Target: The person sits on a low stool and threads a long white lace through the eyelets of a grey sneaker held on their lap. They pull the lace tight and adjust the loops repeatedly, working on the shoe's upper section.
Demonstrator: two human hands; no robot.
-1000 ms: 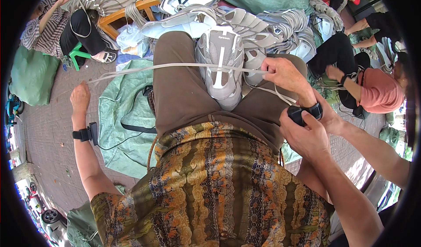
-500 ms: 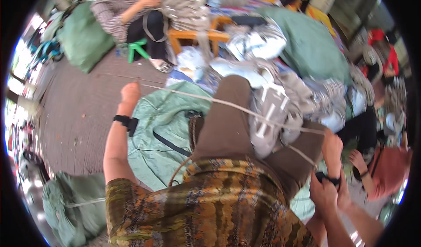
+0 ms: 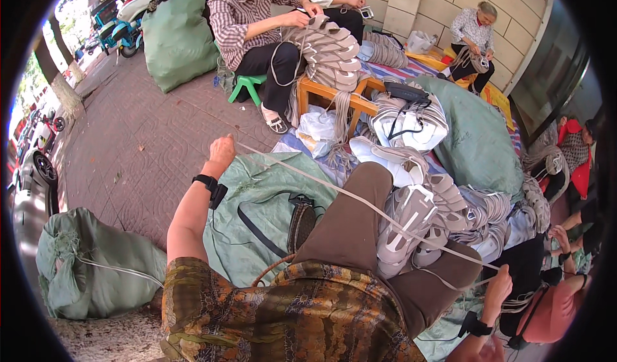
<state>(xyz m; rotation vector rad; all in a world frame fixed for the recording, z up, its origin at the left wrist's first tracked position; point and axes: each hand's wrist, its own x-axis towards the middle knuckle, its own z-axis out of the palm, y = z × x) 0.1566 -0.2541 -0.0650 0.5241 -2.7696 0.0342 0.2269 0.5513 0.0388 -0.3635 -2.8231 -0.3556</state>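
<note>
A long pale shoelace [image 3: 334,186] is pulled nearly straight across my lap. My left hand [image 3: 222,153] is closed on one end, out to the left above the brick paving. Beyond my right knee, my right hand [image 3: 498,281] pinches the lace, and a loose length loops back over that thigh. Grey and white shoe uppers [image 3: 403,227] rest between my thighs, beneath the stretched lace. Under my left leg, a green sack [image 3: 247,179] lies flat with a dark pouch [image 3: 301,227] and its strap on it.
Nested shoe uppers [image 3: 485,214] lie at right beside a full green sack [image 3: 472,137]. Ahead, a seated person [image 3: 250,24] handles uppers over an orange wooden stool [image 3: 312,97]. More people sit at the back and right. A tied sack [image 3: 96,265] stands at lower left.
The view has tilted up and steadied, showing more of the street and wall. The lace stays stretched between my hands. Another person's hands no longer wrap my right wrist.
</note>
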